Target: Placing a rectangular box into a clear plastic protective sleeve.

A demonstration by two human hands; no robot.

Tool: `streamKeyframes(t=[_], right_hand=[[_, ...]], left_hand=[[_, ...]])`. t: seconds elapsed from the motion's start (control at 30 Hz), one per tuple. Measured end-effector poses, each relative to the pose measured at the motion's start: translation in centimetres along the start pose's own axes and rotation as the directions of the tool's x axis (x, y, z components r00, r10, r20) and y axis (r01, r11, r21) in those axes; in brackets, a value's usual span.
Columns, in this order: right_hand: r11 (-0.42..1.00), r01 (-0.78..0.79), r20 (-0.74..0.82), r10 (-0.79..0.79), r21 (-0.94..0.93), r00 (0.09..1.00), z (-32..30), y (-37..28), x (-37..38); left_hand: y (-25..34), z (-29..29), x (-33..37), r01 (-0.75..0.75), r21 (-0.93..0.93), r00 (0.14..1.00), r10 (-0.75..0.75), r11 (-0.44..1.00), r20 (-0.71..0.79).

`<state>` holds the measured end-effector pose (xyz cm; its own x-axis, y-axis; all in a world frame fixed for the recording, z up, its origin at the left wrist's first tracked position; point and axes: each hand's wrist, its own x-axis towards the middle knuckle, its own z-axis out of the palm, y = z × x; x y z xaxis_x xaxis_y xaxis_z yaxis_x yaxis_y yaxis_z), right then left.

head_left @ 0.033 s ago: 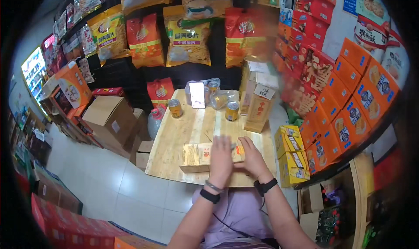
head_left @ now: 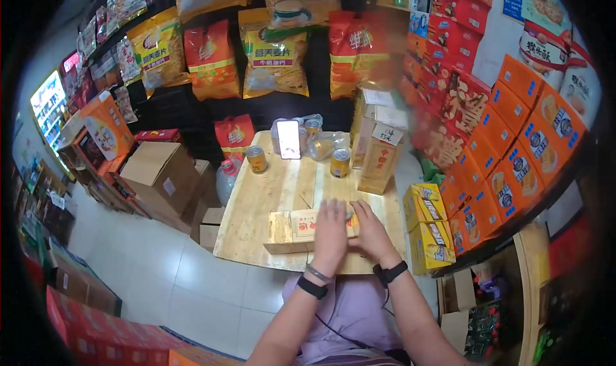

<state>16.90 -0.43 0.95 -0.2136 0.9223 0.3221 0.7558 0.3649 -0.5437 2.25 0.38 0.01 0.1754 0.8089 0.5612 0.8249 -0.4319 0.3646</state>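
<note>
A long gold carton [head_left: 282, 233] lies on its side across the near part of the wooden table [head_left: 247, 202]. My left hand [head_left: 331, 228] rests on top of the carton toward its right, fingers stretched out and flat. At the carton's right end, my right hand [head_left: 372, 231] grips it with curved fingers; its thumb is partly hidden. Behind the hands stand two more tall gold cartons, the nearer one [head_left: 380, 164] upright with a handwritten white label.
A lit phone [head_left: 289, 140] stands upright at the table's back, beside cans in a clear bag [head_left: 323, 146]. One can [head_left: 256, 159] is at the left, another [head_left: 340, 163] nearer the cartons. Yellow boxes [head_left: 431, 244] and stacked orange boxes [head_left: 507, 167] flank the right; cardboard boxes [head_left: 154, 170] the left.
My left hand has slid a little to the right along the carton's top, uncovering more of its red print. My right hand stays at the carton's end.
</note>
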Motion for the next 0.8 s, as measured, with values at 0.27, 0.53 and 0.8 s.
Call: streamKeyframes(t=[0.27, 0.53, 0.8], right_hand=[[1.000, -0.013, 0.030, 0.013, 0.013, 0.999, -0.5, -0.4, -0.2], [1.000, -0.018, 0.002, 0.018, -0.003, 1.000, -0.2, -0.8, -0.3], [0.999, -0.030, -0.028, 0.030, -0.015, 0.999, 0.3, -0.4, -0.5]], left_hand=[[0.6, -3.5, -3.0, -0.034, -0.155, 0.997, 0.044, 0.987, 0.062], [-7.3, -7.3, -3.7, 0.196, 0.088, 0.979, -0.190, 0.977, -0.071], [-1.2, -0.9, -0.4, 0.009, -0.018, 1.000, -0.010, 1.000, -0.022]])
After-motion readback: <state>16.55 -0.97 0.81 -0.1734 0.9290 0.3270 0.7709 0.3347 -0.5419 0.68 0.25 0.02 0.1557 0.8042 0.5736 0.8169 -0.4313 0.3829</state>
